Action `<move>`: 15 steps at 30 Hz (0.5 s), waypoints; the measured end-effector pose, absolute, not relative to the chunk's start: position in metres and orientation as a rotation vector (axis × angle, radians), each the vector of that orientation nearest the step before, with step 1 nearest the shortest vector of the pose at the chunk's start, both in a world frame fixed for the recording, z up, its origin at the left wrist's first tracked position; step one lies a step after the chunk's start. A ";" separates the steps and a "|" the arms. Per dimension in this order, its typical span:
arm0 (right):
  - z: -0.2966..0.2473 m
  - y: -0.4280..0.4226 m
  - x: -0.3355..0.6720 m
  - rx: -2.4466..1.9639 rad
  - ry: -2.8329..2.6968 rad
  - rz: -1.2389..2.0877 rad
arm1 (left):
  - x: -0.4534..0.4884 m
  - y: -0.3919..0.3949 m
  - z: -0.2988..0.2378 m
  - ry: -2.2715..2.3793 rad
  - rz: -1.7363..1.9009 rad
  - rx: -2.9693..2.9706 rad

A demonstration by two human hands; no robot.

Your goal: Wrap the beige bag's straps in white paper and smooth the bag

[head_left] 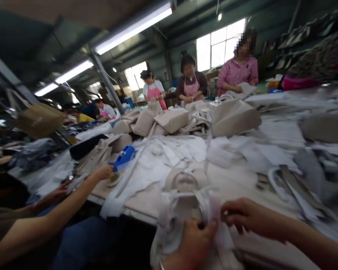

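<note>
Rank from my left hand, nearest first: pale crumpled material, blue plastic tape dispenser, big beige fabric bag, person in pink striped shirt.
1. Pale crumpled material, gripped by left hand and right hand.
2. Blue plastic tape dispenser, on the table, left.
3. Big beige fabric bag, farther up the table, right.
4. Person in pink striped shirt, standing beyond the table.

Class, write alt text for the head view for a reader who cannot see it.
The left hand and right hand pinch a pale fabric piece over a table heaped with beige bags. A co-worker's hand lies beside a blue tape dispenser.
</note>
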State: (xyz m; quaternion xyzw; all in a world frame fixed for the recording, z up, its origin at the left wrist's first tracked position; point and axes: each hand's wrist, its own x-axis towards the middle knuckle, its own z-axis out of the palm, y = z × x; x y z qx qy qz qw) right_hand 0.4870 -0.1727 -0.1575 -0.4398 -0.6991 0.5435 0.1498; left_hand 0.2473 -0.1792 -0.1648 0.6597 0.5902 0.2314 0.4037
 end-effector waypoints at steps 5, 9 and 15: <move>-0.133 -0.168 0.528 -1.095 -2.016 1.785 | 0.271 -0.198 -0.178 1.382 0.532 1.411; -0.137 -0.165 0.530 -0.963 -1.897 1.924 | 0.264 -0.187 -0.180 1.347 0.525 1.410; -0.134 -0.167 0.501 -0.925 -2.403 1.344 | 0.266 -0.189 -0.181 1.384 0.517 1.440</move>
